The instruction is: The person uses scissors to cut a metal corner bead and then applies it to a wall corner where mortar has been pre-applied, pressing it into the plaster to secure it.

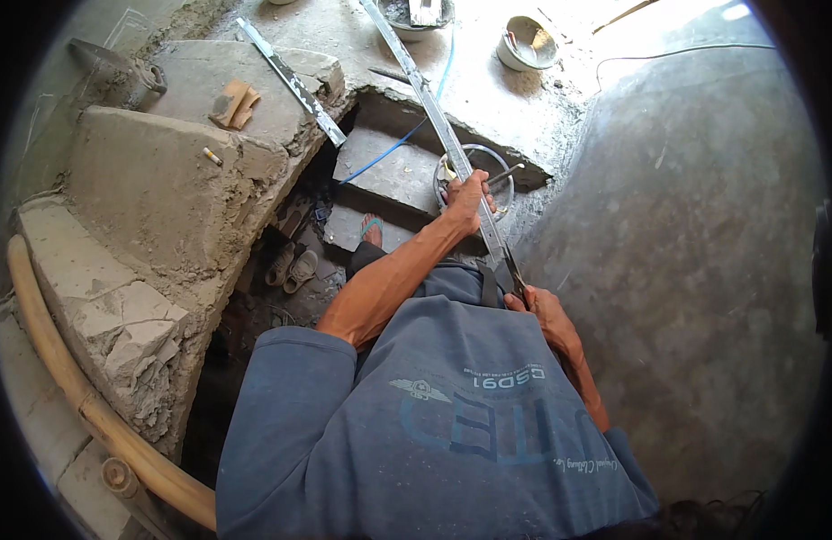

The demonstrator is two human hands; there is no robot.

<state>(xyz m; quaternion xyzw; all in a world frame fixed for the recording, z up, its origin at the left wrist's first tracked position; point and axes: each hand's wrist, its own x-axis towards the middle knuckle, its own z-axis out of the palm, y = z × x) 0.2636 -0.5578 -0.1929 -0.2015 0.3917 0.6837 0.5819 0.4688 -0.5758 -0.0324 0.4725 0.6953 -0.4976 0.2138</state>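
With our left hand (468, 200) we are gripping the metal bar (432, 110), fingers wrapping around it near its lower end. The bar is slanting from the top edge of the view down toward our waist, its near end lying just in front of our shirt (452, 369). With our right hand (544, 310), lower and nearer our body, we are clasping a dark tool (515, 270) beside that end; we are not managing to tell whether its blades are biting the metal.

Beneath our left hand, a round vessel (437, 184) is standing on the steps (380, 171), the bar passing above it. A blue cable (384, 155) is trailing across those steps, and below it our foot (372, 230) is showing in a sandal. A pair of shoes (299, 270) is sitting in the shadow to the left.

Further left, a second strip (292, 81) is lying on the rough concrete, with brick pieces (236, 103) resting near it. A bamboo pole (96, 418) is curving along the lower left. At the upper right, a pail (515, 59) is standing apart.
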